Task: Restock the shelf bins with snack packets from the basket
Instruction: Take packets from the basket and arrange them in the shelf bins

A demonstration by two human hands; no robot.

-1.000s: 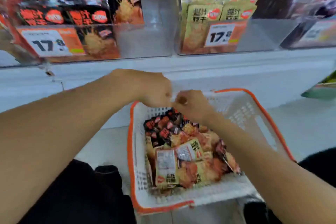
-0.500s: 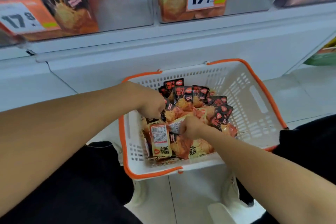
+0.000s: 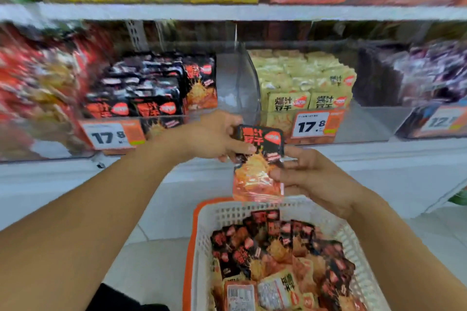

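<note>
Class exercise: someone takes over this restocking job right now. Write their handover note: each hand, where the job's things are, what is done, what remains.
Left hand and right hand both grip one black-and-orange snack packet, held upright above the basket, in front of the bins.
Matching black packets bin is front left, partly filled; yellow packets bin is to its right.
Done: packet lifted out.
Left: place it in the black bin, then sort the many black and yellow packets remaining.
</note>
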